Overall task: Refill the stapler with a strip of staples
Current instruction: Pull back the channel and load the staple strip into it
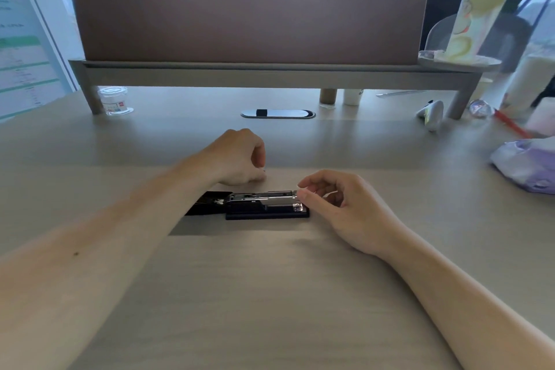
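The stapler (pixel 267 207) lies open on the desk in front of me. Its black lid (pixel 210 204) is folded back to the left and the silver magazine channel faces up. My right hand (pixel 339 204) is at the stapler's right end, with thumb and index fingertip pinched on the front tip of the metal magazine. Whether a strip of staples sits between those fingers is too small to tell. My left hand (pixel 237 159) rests on the desk just behind the stapler with its fingers curled in. I see nothing in it.
A monitor riser with a brown panel (pixel 249 15) spans the back of the desk. Under it stand a small clear jar (pixel 113 99) and a paper cup (pixel 352 97). A purple tissue pack (pixel 528 165) lies at the right, and a tall drink cup (pixel 477 9) stands on the riser.
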Demonstrator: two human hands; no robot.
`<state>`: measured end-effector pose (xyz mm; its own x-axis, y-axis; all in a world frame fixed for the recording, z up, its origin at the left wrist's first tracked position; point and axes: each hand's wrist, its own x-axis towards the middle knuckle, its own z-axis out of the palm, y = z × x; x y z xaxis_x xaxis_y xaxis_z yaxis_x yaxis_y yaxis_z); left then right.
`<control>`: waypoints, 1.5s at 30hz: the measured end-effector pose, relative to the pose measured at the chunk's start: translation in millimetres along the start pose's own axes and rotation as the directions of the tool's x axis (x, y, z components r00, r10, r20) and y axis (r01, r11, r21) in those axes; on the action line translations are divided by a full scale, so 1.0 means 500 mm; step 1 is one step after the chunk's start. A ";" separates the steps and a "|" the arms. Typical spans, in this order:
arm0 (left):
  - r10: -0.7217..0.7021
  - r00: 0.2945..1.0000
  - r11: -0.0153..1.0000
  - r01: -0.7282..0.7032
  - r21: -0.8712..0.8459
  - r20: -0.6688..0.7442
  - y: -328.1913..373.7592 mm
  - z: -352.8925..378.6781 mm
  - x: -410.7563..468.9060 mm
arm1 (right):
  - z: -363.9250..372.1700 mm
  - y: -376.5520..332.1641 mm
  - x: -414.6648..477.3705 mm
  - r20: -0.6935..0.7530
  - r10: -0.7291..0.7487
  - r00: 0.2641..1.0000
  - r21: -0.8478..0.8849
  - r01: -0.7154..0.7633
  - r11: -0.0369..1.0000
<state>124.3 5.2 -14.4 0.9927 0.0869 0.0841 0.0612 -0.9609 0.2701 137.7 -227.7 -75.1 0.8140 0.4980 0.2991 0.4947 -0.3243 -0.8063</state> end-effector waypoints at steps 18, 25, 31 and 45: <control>0.147 0.876 0.853 -0.347 -0.391 -0.459 0.024 0.015 -0.196 | 0.017 -0.063 -0.018 -0.130 -0.235 0.963 -0.013 0.235 0.972; 0.202 0.874 0.817 -0.399 -0.416 -0.442 0.036 0.035 -0.195 | 0.024 -0.060 -0.018 -0.120 -0.222 0.968 -0.056 0.216 0.975; 0.153 0.887 0.803 -0.368 -0.468 -0.435 0.038 0.034 -0.193 | 0.017 -0.062 -0.020 -0.148 -0.232 0.961 -0.044 0.228 0.973; 0.068 0.981 0.623 -0.183 -0.760 -0.181 0.022 0.015 -0.183 | 0.018 -0.074 -0.030 -0.192 -0.379 0.905 -0.166 0.351 0.922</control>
<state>34.9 -15.1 -26.2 0.9593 0.0671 0.2742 -0.2230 -0.4151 0.8820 104.4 -215.7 -54.3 0.6074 0.4197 0.6745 0.7922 -0.2574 -0.5533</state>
